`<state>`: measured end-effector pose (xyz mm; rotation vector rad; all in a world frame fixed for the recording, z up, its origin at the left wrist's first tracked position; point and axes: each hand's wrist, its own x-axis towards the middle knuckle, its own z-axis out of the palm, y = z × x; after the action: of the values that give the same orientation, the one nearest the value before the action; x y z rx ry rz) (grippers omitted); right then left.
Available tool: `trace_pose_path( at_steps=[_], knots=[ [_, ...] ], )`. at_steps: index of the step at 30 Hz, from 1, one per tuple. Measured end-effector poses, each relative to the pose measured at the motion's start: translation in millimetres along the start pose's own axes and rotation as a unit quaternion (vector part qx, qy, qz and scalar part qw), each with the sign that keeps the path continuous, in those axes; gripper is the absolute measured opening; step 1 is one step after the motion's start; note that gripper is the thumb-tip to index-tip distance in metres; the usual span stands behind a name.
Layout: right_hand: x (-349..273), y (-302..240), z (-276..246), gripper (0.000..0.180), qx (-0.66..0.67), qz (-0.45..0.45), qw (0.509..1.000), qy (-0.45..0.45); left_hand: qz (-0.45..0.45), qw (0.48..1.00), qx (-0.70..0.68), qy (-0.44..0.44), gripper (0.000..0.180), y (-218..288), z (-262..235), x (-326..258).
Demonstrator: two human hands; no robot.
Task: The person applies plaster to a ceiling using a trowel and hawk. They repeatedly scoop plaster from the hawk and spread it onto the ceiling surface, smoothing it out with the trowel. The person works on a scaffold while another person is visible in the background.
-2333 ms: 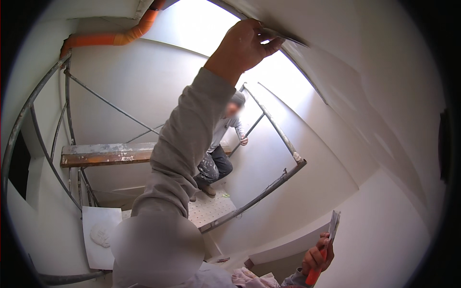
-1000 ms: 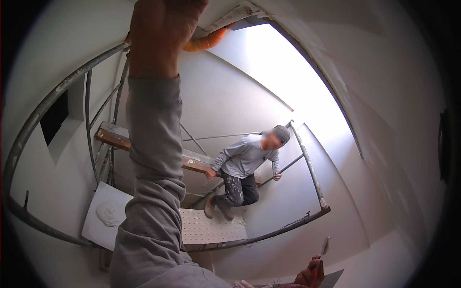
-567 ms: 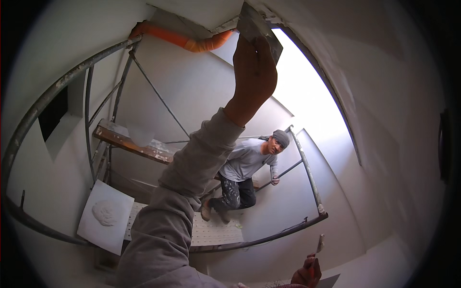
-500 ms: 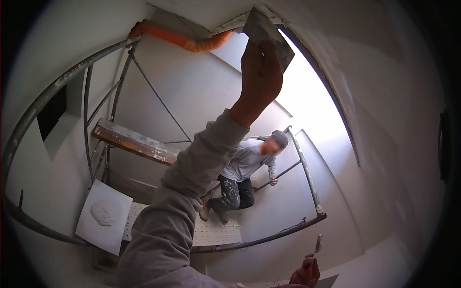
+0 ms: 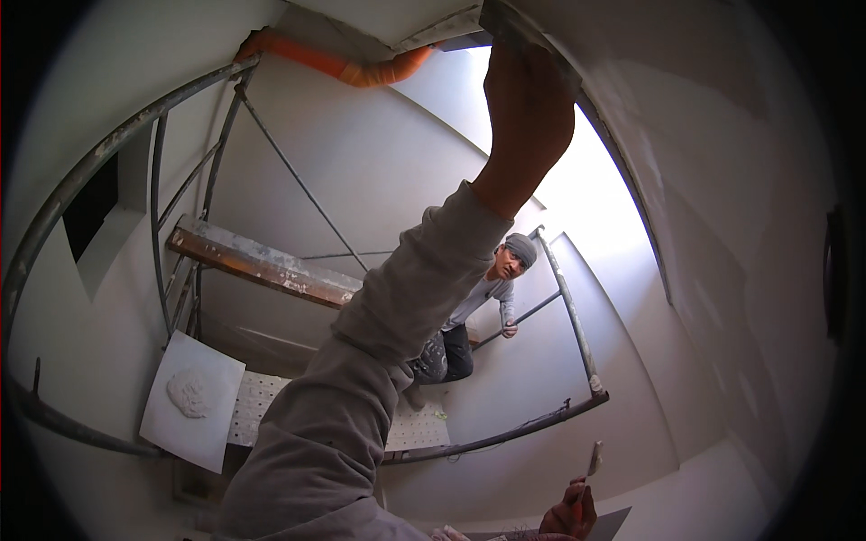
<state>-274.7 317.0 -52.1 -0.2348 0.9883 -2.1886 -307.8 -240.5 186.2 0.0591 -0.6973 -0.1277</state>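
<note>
My left hand [image 5: 530,122] is raised high, its fingers closed on a wide flat metal scraper blade [image 5: 505,22]. The blade is at the edge of the ceiling opening, and the hand hides much of it. Low at the right, my right hand [image 5: 566,516] is wrapped round a narrow putty knife [image 5: 595,458], which points up with pale paste on its tip. Beside that hand a flat grey sheet [image 5: 612,525] shows in part; I cannot tell whether the hand holds it.
A person [image 5: 483,302] in a grey top and cap is on the scaffold, one hand on a rail. Metal tubes [image 5: 81,180], a spattered plank [image 5: 262,261] and a perforated platform [image 5: 419,428] surround us. A white board [image 5: 167,433] bears a paste lump [image 5: 188,392]. An orange duct [image 5: 361,72] hangs above.
My left hand and the scraper blade have moved up and to the right along the ceiling edge. The other person has turned their head. My right hand has barely moved.
</note>
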Motion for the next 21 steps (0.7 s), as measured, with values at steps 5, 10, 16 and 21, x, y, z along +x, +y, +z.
trace_pose_path(
  at_steps=[5, 10, 16, 21],
  knots=[
    [2, 2, -2, 0.027, -0.043, -0.049, 0.996, 0.059, 0.021, 0.999, 0.031, 0.037, 0.019, 7, 1, 5],
    [-2, 9, 14, 0.029, -0.085, -0.052, 0.98, 0.173, -0.091, 0.995, -0.029, 0.036, 0.032, 43, -65, -35],
    [15, 22, -43, 0.025, -0.154, -0.096, 0.948, 0.259, -0.235, 0.874, -0.333, -0.264, 0.053, 161, -202, -127],
    [2, 48, -41, 0.024, -0.326, -0.054, 0.925, 0.187, -0.154, 0.744, -0.508, -0.405, 0.058, 216, -247, -164]
  ],
)
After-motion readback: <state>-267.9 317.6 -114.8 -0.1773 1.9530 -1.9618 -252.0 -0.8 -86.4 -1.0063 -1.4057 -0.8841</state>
